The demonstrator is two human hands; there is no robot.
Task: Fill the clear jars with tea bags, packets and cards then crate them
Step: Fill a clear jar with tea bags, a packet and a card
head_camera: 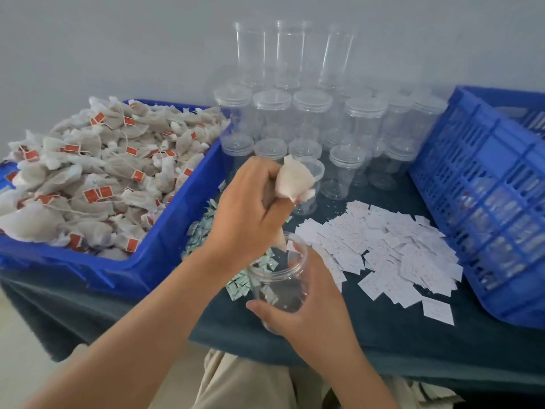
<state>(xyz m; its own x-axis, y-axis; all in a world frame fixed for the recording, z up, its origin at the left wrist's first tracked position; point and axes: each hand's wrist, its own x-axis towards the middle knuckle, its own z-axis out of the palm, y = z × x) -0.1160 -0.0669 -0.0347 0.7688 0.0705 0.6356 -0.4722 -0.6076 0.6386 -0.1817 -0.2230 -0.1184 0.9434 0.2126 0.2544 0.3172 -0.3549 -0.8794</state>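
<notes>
My left hand [250, 208] grips a bunch of tea bags [293, 180] just above an open clear jar [280, 276]; one bag hangs down into the jar's mouth. Fingers of my right hand [312, 314] curl round that jar and tilt it toward me over the table's near edge. A blue bin [165, 231] at the left is heaped with tea bags [97, 172] with red tags. Small green-white packets [203, 231] lie between the bin and the jar, partly hidden by my left arm. White cards [392, 252] are spread to the right.
Several lidded clear jars [309, 131] stand at the back middle, with taller open jars [283, 54] stacked behind them against the wall. A blue slatted crate [483, 202] sits tilted at the right. The table has a dark cloth [413, 335].
</notes>
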